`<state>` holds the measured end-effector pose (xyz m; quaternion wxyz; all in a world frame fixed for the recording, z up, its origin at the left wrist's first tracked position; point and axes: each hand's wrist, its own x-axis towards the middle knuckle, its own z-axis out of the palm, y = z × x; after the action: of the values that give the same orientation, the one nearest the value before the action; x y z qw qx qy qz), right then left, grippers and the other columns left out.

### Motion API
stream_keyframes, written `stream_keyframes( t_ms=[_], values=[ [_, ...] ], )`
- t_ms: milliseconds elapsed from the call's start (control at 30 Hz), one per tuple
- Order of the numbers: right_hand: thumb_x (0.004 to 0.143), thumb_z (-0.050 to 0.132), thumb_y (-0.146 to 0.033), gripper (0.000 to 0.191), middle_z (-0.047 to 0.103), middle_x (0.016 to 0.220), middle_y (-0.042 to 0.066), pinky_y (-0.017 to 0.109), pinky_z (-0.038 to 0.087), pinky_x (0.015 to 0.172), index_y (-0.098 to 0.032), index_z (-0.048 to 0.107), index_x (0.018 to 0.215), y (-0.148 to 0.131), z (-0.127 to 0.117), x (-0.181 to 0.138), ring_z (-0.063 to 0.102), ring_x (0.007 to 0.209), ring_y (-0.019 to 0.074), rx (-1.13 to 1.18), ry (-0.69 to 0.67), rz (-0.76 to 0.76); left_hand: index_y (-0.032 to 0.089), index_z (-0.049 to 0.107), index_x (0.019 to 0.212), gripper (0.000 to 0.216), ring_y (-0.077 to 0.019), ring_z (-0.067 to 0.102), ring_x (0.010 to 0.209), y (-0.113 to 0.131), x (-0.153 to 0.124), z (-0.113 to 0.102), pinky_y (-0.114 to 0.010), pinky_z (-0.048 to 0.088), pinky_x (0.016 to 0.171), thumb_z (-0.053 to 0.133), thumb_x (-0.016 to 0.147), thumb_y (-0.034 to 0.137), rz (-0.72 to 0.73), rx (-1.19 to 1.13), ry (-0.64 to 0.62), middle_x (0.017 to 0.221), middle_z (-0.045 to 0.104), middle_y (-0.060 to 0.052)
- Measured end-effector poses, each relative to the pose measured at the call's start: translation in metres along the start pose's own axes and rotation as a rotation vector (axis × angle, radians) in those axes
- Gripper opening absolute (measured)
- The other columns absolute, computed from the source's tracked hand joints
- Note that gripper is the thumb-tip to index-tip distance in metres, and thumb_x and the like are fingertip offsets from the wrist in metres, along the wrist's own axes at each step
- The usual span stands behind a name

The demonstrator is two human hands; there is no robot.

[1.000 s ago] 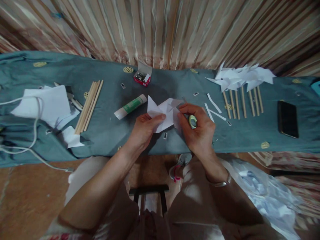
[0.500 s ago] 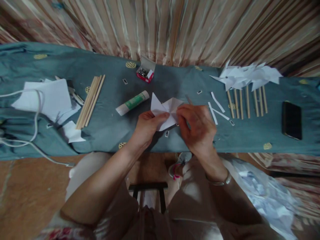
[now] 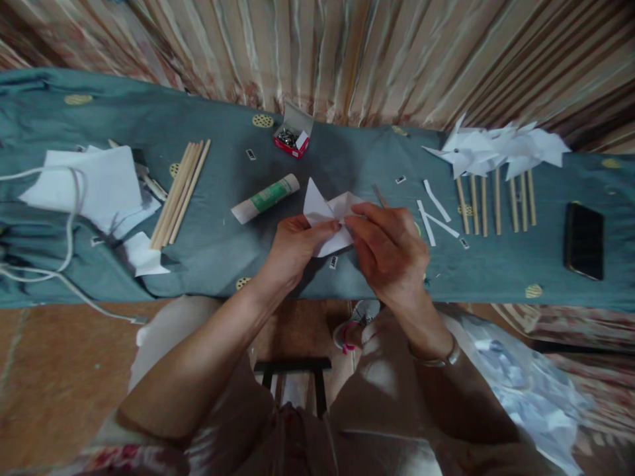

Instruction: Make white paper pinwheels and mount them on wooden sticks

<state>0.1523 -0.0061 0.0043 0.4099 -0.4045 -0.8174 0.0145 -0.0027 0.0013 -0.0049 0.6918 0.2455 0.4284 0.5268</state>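
Left hand pinches the folded white paper pinwheel at its near edge. Right hand pinches its centre from the right, above the counter.

White folded paper at the centre of the surface, which wears a dull teal cloth dotted with pale yellow latticed discs. Glue stick: white tube, green label. Small box near the far edge: red sides, white flap, silvery contents. Sticks toward the left end: light tan wood. Paper sheets and cord at the left end: white. Pinwheels toward the right end: white heads on tan sticks. Paper strips: white. Phone at the right end: glossy black. Curtain behind the far edge: vertical stripes of beige, cream and brown. Floor: reddish brown.
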Motion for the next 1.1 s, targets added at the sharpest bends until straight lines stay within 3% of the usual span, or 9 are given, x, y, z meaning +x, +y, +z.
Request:
stream_keyframes(
  t_ms=[200,400,767,967,1100],
  values=[
    [0.095,0.056,-0.016,0.030,0.072,0.117,0.004,0.048,0.057,0.092,-0.033,0.072,0.113,0.0016,0.0003,-0.0010,0.067,0.103,0.0251,0.027,-0.038,0.077,0.015,0.073,0.069,0.007,-0.0099,0.058,0.061,0.0005,0.0000,0.0013,-0.024,0.044,0.062,0.078,0.066,0.019,-0.017,0.029,0.032,0.070,0.071,-0.001],
    [0.095,0.055,-0.017,0.027,0.073,0.116,0.005,0.048,0.059,0.091,-0.030,0.073,0.110,0.0007,0.0003,-0.0001,0.068,0.103,0.0256,0.014,-0.064,0.098,0.015,0.074,0.071,0.007,-0.0112,0.060,0.064,-0.0002,0.0005,0.0005,-0.024,0.047,0.064,0.077,0.066,0.020,-0.018,0.037,0.034,0.070,0.071,-0.001],
    [0.095,0.055,-0.017,0.029,0.072,0.119,0.003,0.047,0.059,0.087,-0.034,0.073,0.111,0.0017,0.0009,-0.0012,0.067,0.097,0.0247,0.008,-0.050,0.060,0.015,0.072,0.070,0.009,-0.0101,0.059,0.061,-0.0008,0.0008,-0.0014,-0.023,0.045,0.061,0.078,0.065,0.021,-0.016,0.027,0.006,0.069,0.070,0.000],
    [0.098,0.051,-0.022,0.029,0.071,0.124,0.004,0.050,0.057,0.090,-0.036,0.073,0.112,0.0006,-0.0018,0.0001,0.067,0.100,0.0268,0.024,-0.127,0.112,0.015,0.073,0.072,0.008,-0.0107,0.060,0.062,0.0001,0.0003,-0.0014,-0.023,0.046,0.062,0.078,0.066,0.019,-0.017,0.030,0.004,0.067,0.069,0.000],
    [0.096,0.052,-0.017,0.029,0.073,0.121,0.005,0.046,0.060,0.085,-0.033,0.073,0.109,0.0004,-0.0026,0.0013,0.068,0.097,0.0255,-0.015,-0.104,0.049,0.016,0.074,0.071,0.007,-0.0114,0.061,0.063,-0.0006,0.0010,-0.0024,-0.023,0.047,0.062,0.077,0.066,0.019,-0.025,0.035,0.006,0.067,0.070,0.000]
  ],
)
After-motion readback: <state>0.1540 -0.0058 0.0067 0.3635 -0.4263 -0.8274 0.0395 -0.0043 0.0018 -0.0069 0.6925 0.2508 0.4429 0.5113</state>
